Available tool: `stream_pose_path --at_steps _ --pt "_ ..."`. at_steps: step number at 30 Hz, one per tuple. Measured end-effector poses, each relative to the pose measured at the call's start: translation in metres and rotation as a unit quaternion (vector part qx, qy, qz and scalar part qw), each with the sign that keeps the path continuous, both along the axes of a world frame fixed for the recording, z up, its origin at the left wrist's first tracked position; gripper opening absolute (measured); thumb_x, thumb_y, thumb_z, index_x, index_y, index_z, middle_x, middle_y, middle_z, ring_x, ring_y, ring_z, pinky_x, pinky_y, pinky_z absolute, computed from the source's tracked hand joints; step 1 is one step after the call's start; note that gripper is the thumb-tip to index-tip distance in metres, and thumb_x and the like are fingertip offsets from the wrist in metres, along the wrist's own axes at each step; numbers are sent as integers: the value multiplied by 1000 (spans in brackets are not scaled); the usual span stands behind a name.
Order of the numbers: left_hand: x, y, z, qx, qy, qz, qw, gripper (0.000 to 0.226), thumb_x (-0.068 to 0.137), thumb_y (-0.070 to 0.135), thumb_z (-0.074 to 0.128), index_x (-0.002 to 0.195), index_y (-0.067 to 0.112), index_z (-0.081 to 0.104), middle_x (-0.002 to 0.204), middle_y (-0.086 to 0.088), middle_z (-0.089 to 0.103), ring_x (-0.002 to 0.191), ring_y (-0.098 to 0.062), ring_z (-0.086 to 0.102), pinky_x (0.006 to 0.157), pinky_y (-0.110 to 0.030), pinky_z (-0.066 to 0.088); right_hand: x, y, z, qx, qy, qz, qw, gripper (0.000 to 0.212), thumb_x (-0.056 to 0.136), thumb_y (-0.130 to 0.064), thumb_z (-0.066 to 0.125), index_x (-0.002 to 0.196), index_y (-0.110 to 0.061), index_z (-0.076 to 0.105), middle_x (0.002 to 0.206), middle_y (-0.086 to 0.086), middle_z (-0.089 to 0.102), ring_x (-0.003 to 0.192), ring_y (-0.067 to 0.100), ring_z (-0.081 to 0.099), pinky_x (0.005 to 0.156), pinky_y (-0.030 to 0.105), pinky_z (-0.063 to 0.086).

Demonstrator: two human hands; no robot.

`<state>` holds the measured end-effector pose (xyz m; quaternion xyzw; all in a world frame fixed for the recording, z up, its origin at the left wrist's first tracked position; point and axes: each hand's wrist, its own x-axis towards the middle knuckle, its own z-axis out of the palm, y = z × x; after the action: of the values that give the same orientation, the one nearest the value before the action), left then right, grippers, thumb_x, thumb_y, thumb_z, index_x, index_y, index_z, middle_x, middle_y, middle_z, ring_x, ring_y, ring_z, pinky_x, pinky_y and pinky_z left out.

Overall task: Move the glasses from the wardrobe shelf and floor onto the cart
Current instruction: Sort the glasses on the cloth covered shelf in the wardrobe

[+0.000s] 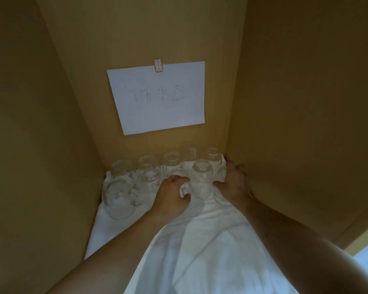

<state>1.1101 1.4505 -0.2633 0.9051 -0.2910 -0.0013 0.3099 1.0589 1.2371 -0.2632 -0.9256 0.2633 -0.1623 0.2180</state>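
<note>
Both hands close in on 1 upturned glass [200,179], which stands base-up on a white cloth [200,240] inside the wardrobe: the left hand [173,195] curls its thumb and fingers against the glass's left side near its handle, and the right hand [234,183] presses in from the other side, though whether its fingers wrap the glass or something lower beside it I cannot tell. Just behind the grip, a row of other glasses [170,161] runs along the back wall, and to the left of it 1 larger handled glass [119,194] sits apart near the cloth's edge. Above them all a paper note [157,96] is taped to the back panel. To do this lift well, I would raise the glass straight up before drawing it out, since its neighbours stand close and the loose cloth could drag and topple them. The cart is out of sight.
</note>
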Motion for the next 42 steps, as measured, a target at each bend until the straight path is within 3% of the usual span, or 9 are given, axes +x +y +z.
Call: stream_pose_path --at_steps 5,10,17,23,29,36,42 --pt "-4 2 1 8 3 -8 1000 48 87 24 71 134 24 62 137 1 57 128 -20 50 96 -15 31 -6 -1 -2 -8 16 14 1000 86 77 -48 83 142 -12 41 133 17 49 121 30 50 102 36 43" --pt "-10 4 6 15 12 -11 1000 49 87 27 71 135 25 61 138 -1 56 128 -22 51 100 -19 36 -20 0 9 50 34 36 998 107 74 -51 84 157 -17 26 148 14 44 136 30 40 113 40 36" --pt "-32 17 16 32 19 -19 999 56 89 37 71 141 26 54 144 -3 50 133 -24 47 108 -31 41 -64 24 15 2 23 46 999 93 80 -51 78 155 -21 31 154 9 39 141 26 37 117 37 30" --pt "-58 26 23 32 9 -36 999 63 88 40 69 146 25 50 149 -5 47 137 -25 45 110 -37 42 -104 57 15 -21 59 24 998 93 83 -59 70 157 -26 24 158 10 32 143 29 34 116 37 31" --pt "-88 35 19 15 -2 -75 997 62 85 38 72 143 23 53 142 -6 52 129 -28 50 105 -40 45 -149 81 5 -22 85 0 996 97 81 -65 67 158 -28 23 159 13 30 143 35 33 112 41 37" --pt "-124 44 23 33 0 -79 996 63 89 41 67 147 27 46 151 -4 43 139 -28 36 110 -39 38 -178 89 5 -21 85 -4 996 98 79 -65 68 158 -31 20 157 14 29 141 38 30 113 47 32" --pt "-144 49 35 26 -7 -45 999 66 88 43 68 147 27 45 150 -3 43 140 -27 36 110 -41 38 -186 89 15 -26 84 36 996 97 80 -62 69 158 -32 20 159 12 27 144 36 28 112 45 34"
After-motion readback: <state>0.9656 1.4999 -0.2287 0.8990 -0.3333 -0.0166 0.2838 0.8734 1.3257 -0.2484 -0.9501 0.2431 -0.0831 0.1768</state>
